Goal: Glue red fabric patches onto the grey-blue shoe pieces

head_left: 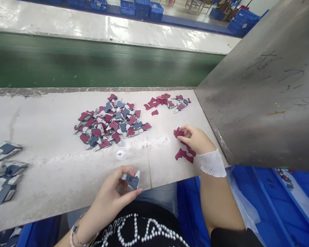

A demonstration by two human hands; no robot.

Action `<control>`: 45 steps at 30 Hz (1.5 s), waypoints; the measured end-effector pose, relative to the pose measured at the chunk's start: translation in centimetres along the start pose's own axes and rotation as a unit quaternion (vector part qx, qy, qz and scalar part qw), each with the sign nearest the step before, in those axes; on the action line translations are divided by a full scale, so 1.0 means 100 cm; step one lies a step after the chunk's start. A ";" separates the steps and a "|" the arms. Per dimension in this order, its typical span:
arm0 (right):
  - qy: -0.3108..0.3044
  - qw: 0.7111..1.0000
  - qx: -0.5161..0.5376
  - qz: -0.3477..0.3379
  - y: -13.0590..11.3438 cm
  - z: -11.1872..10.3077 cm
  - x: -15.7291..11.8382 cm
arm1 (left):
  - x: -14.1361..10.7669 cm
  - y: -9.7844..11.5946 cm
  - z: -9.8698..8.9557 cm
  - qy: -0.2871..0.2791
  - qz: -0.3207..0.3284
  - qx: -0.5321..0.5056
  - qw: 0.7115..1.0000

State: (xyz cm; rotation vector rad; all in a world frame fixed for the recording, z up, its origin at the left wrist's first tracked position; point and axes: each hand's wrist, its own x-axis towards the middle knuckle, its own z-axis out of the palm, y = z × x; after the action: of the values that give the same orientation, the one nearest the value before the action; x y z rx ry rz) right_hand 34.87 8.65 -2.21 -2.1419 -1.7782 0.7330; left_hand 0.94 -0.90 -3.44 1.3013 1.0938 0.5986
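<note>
My left hand (118, 192) is near the table's front edge, its fingers closed round a blue-grey and white plastic part (132, 180). To the right, my right hand (194, 138) pinches a dark red piece (179, 133) at the top of a small group. More flat red pieces (184, 155) lie just below that hand. A large heap of white-and-grey parts with red or blue faces (110, 123) spreads across the middle of the table. Beyond my right hand are a pile of red pieces (158, 100) and a few assembled parts (180, 103).
A small round white object (121, 154) sits in front of the heap. Larger blue-grey parts (6, 168) lie at the left. A metal panel (267, 85) borders the table (54, 185) on the right. A green belt (92, 65) runs behind, and blue bins (247, 192) stand below right.
</note>
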 end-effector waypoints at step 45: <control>-0.303 0.876 0.374 -0.024 -0.129 0.055 -0.073 | -0.001 -0.003 0.000 0.223 0.275 0.131 0.926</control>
State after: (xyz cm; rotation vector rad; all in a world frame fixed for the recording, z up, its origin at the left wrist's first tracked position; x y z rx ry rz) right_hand 20.28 3.69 1.21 -1.4068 -1.3865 1.8626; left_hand 0.85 -1.04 -3.72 1.7800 1.2008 1.2475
